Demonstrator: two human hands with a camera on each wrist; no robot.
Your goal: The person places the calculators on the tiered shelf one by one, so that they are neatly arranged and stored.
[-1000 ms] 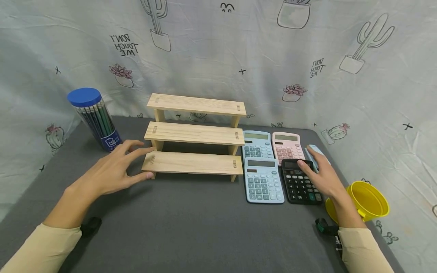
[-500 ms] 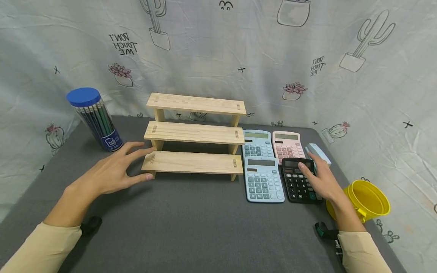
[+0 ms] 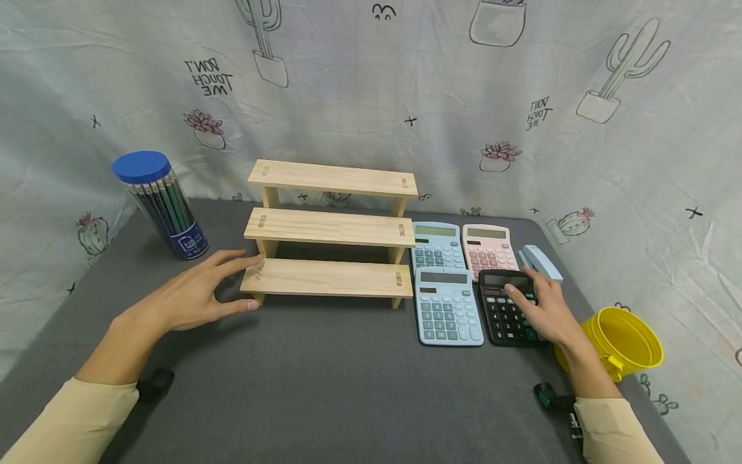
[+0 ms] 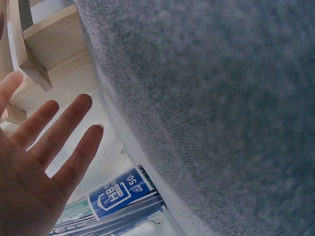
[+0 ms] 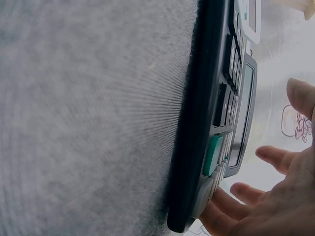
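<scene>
A three-tier wooden shelf (image 3: 327, 277) stands at mid-table. At its left end is my left hand (image 3: 191, 293), fingers spread, fingertips right at the lowest tier and holding nothing; the left wrist view shows the open palm (image 4: 29, 182). A black calculator (image 3: 503, 316) lies flat on the right, its right side partly hidden by my right hand (image 3: 547, 309). In the right wrist view, the thumb (image 5: 301, 96) is raised off the calculator's face, while the lower fingers (image 5: 231, 206) lie right at its side edge. A light-blue stapler (image 3: 542, 262) lies just beyond that hand.
Two light-blue calculators (image 3: 449, 316) and a pink calculator (image 3: 489, 248) lie between shelf and stapler. A yellow bucket (image 3: 628, 345) stands by my right forearm. A blue-lidded tub of pencils (image 3: 168, 206) stands behind my left hand. A printed curtain (image 3: 348, 84) hangs behind the table.
My right hand has drawn back slightly from the stapler toward the black calculator, uncovering the stapler. The left hand has dipped a little but stays at the shelf's left end.
</scene>
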